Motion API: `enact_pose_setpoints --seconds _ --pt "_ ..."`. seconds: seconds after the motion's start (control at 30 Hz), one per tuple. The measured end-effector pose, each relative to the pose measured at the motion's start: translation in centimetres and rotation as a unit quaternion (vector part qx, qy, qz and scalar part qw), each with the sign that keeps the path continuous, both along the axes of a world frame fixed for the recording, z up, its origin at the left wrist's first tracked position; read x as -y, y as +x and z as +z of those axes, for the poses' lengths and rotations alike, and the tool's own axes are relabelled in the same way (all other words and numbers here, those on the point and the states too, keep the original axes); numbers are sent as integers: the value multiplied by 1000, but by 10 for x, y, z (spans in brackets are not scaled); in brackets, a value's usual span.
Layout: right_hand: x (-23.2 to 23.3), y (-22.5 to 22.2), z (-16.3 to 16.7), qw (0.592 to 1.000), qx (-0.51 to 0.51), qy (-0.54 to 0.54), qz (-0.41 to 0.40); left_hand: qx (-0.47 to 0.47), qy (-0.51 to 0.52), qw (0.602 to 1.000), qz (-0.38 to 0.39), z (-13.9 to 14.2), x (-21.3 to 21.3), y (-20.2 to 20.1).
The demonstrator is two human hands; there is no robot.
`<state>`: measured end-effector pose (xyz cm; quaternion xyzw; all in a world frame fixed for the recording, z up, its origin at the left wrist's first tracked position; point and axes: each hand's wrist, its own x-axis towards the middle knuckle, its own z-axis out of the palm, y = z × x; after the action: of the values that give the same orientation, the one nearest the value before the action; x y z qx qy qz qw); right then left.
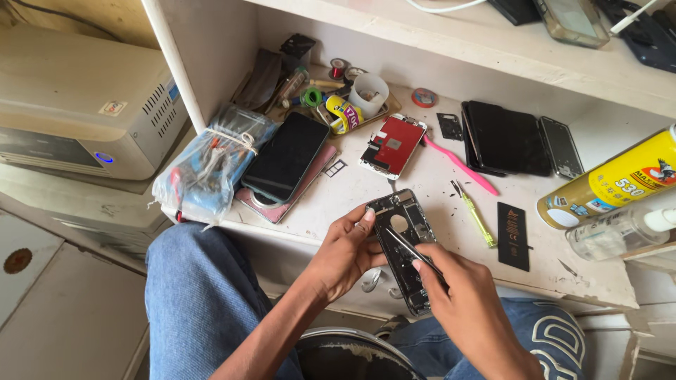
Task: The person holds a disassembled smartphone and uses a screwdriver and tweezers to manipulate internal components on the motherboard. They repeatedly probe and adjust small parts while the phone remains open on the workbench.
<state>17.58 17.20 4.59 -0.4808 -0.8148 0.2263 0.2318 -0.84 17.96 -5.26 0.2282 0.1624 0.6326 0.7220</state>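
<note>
An opened phone chassis (405, 246), its back housing bared and its internals exposed, is held over the bench (436, 200) edge just below the centre of the frame. It is gripped along its left edge by the left hand (345, 253), whose fingers are clamped on the housing. A pair of fine metal tweezers (408, 248) is pinched in the right hand (461, 299), fingers drawn together around the tool, and its tip is laid against the middle of the chassis interior.

The step in hand is judged to be work inside the housing, a small part being picked at or seated with the tweezers; what lies at the tip cannot be made out. A steady hold on the chassis and a light, precise tip placement are called for next.

Above the chassis, a red-framed display assembly (391, 144) is lying face down, with a pink brush-like tool (461, 165) and a yellow-green screwdriver (477, 218) to its right. A flat black battery (514, 236) is lying right of centre, and a yellow spray can (612, 183) at the right edge.
</note>
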Motion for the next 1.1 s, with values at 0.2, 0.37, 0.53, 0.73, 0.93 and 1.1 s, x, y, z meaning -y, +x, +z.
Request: enact_pose_setpoints --seconds 0.2,0.37,0.53,0.73,0.93,1.1 --pt "4 -8 -2 997 10 73 15 1 -3 1000 5 -4 1 -1" --pt "3 -10 -3 998 -3 64 13 -2 -2 1000 2 -3 2 2" --pt "3 -10 -2 999 16 48 1 -25 -11 1000 3 -2 3 5" --pt "2 -9 -3 999 28 41 -5 -44 -21 999 3 1 4 7" --pt "2 -7 -5 999 27 35 -7 -51 -20 998 2 2 4 9" --pt "3 -8 -6 999 15 37 -13 -45 -20 999 -1 1 4 8"
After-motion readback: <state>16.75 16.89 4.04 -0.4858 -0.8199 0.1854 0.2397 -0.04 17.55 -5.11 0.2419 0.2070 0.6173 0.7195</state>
